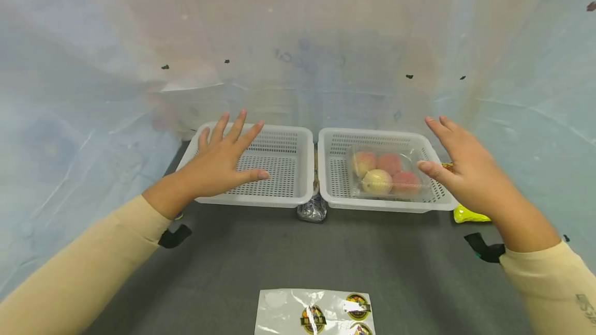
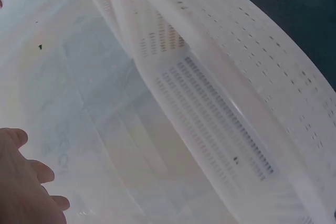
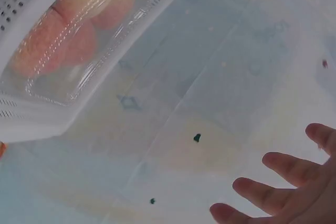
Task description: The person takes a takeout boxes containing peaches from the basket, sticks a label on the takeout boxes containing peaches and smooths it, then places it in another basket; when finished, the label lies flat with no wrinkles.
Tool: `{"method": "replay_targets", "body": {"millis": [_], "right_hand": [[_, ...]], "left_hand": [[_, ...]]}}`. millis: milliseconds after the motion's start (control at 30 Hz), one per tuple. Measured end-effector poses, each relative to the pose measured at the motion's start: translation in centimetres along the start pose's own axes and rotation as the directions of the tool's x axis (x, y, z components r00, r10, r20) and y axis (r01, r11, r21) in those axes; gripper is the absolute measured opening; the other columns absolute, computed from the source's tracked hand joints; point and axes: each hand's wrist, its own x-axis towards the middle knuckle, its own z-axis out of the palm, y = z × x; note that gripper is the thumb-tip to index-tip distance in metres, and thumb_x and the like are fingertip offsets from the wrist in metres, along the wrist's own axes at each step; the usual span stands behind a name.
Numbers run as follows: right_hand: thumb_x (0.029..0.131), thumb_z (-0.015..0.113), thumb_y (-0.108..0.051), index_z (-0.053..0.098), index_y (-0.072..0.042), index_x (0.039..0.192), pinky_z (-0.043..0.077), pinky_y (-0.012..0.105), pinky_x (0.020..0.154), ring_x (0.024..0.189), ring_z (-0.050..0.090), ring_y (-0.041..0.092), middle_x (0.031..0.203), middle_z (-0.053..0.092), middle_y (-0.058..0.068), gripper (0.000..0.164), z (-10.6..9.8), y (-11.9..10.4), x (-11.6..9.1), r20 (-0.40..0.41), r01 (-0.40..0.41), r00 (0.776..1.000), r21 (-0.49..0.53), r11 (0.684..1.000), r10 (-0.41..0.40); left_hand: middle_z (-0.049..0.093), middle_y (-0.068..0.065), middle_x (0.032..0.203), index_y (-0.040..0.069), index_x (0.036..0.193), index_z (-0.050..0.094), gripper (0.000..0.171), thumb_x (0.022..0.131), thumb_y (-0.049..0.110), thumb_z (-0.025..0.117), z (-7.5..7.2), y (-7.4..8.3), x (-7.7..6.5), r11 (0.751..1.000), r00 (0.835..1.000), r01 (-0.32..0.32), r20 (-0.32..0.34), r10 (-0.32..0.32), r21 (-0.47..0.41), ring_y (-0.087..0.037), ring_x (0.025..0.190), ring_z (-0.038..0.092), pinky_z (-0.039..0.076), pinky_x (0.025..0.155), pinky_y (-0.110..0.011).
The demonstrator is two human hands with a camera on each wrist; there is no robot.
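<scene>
My left hand (image 1: 216,162), fingers spread, hovers over the left white basket (image 1: 304,169), which has a perforated floor and nothing else seen in it. In the left wrist view that basket (image 2: 210,124) lies beyond the fingertips. My right hand (image 1: 465,169) is held up at the right end of the right white basket (image 1: 328,169), its fingers extended and holding nothing. Inside that basket sits a clear plastic clamshell box (image 1: 419,162) with several red and yellow peaches (image 1: 377,182). The right wrist view shows the peaches (image 3: 79,40) through the box, apart from my fingers.
A sheet of round stickers (image 1: 284,311) lies at the front of the dark table (image 1: 261,252). Between the baskets is a silvery bag (image 1: 313,210); a yellow packet (image 1: 467,214) lies by the right basket. Black tape pieces (image 1: 174,237) mark the table. Translucent sheeting (image 1: 316,66) hangs behind.
</scene>
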Motion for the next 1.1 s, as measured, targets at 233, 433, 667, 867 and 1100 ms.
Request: {"method": "replay_targets", "body": {"millis": [233, 433, 667, 867, 1100], "right_hand": [[0.117, 0.043, -0.029, 0.027, -0.025, 0.175, 0.022, 0.061, 0.126, 0.156, 0.032, 0.040, 0.176, 0.027, 0.010, 0.060, 0.3, 1.7, -2.3, -0.144, 0.073, 0.990, 0.411, 0.909, -0.014], [0.118, 0.044, -0.037, 0.030, -0.017, 0.173, 0.045, 0.023, 0.107, 0.142, 0.045, 0.029, 0.170, 0.034, 0.014, 0.060, 1.6, 3.3, -4.2, -0.208, 0.157, 0.978, 0.779, 0.608, 0.015], [0.119, 0.044, -0.019, 0.035, 0.004, 0.164, 0.056, 0.037, 0.103, 0.131, 0.061, 0.038, 0.153, 0.051, 0.027, 0.051, 5.5, 4.7, -5.2, -0.405, 0.385, 0.912, 0.898, 0.211, 0.059], [0.117, 0.050, -0.040, 0.047, 0.006, 0.152, 0.061, 0.041, 0.089, 0.115, 0.068, 0.040, 0.139, 0.058, 0.029, 0.058, 8.5, 4.3, -6.4, -0.405, 0.437, 0.801, 0.899, 0.031, 0.440], [0.113, 0.055, -0.048, 0.050, 0.001, 0.141, 0.054, 0.054, 0.075, 0.098, 0.061, 0.044, 0.127, 0.055, 0.026, 0.057, 13.0, 6.4, -8.0, -0.107, 0.478, 0.775, 0.744, -0.467, 0.623]], "left_hand": [[-0.015, 0.000, 0.180, 0.035, 0.176, 0.000, 0.101, 0.101, 0.082, 0.049, 0.2, 0.3, 0.8, 0.983, 0.997, -0.059, -0.050, 0.051, -0.172, -0.038, 0.163, -0.016, -0.001, 0.115, -0.084], [0.000, 0.000, 0.181, 0.029, 0.177, 0.008, 0.106, 0.096, 0.092, 0.035, 0.8, 0.5, 1.5, 0.917, 0.985, -0.152, -0.129, 0.112, -0.368, -0.037, 0.164, 0.001, 0.002, 0.119, -0.080], [0.012, -0.002, 0.181, 0.023, 0.177, 0.012, 0.107, 0.097, 0.090, 0.033, 2.4, 1.3, 2.9, 0.756, 0.970, -0.239, -0.180, 0.162, -0.610, -0.024, 0.164, 0.011, 0.012, 0.127, -0.063], [0.020, -0.006, 0.179, 0.025, 0.177, 0.012, 0.113, 0.092, 0.096, 0.031, 4.2, 2.2, 4.0, 0.620, 0.984, -0.175, -0.124, 0.124, -0.765, -0.034, 0.161, 0.023, 0.029, 0.120, -0.070], [0.033, -0.004, 0.174, 0.033, 0.176, 0.018, 0.110, 0.089, 0.099, 0.032, 6.2, 3.4, 5.2, 0.515, 0.994, -0.112, -0.094, 0.062, -0.850, -0.035, 0.155, 0.038, 0.040, 0.114, -0.069]]}}
